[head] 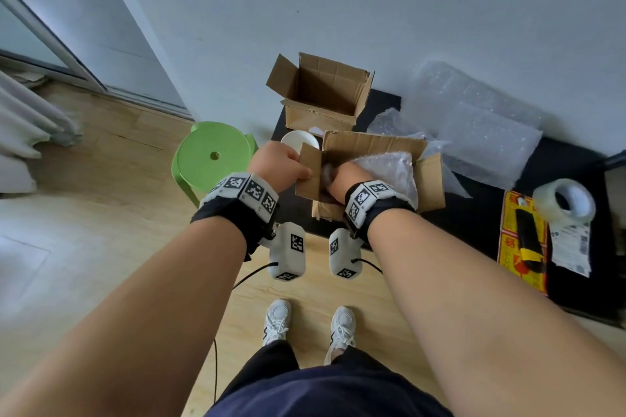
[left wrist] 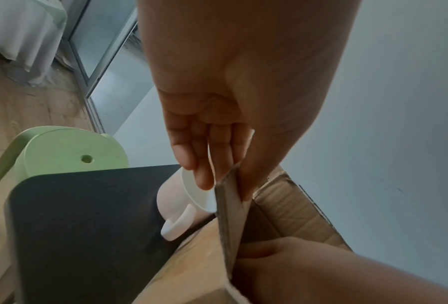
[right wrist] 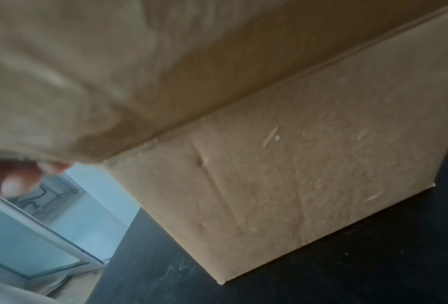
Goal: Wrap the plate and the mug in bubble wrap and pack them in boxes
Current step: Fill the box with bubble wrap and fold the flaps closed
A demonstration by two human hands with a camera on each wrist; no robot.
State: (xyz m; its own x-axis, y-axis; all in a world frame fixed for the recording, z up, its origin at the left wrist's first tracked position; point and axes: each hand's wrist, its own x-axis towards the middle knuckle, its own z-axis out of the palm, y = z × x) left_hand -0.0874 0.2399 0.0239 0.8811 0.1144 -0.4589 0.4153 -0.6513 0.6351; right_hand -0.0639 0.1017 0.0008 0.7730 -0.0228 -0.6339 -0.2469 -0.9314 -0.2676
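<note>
Cardboard is pinched by the left hand (head: 277,162), thumb and fingers clamped on the side flap (head: 310,167) of the near box (head: 430,179), while the right hand (head: 345,176) is sunk inside against the bubble-wrapped bundle (head: 389,169); its fingers cannot be told. The flap is best held wide until the bundle is seated flat. The bare white mug (left wrist: 181,197) is left just beside the box, before the empty far box (head: 321,91).

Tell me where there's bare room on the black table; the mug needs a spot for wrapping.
Bare black table shows between the near box and the tape roll. The green stool seat is also bare. It is crowded further back: the mug sits wedged between both boxes, and bubble wrap covers the far right.
</note>
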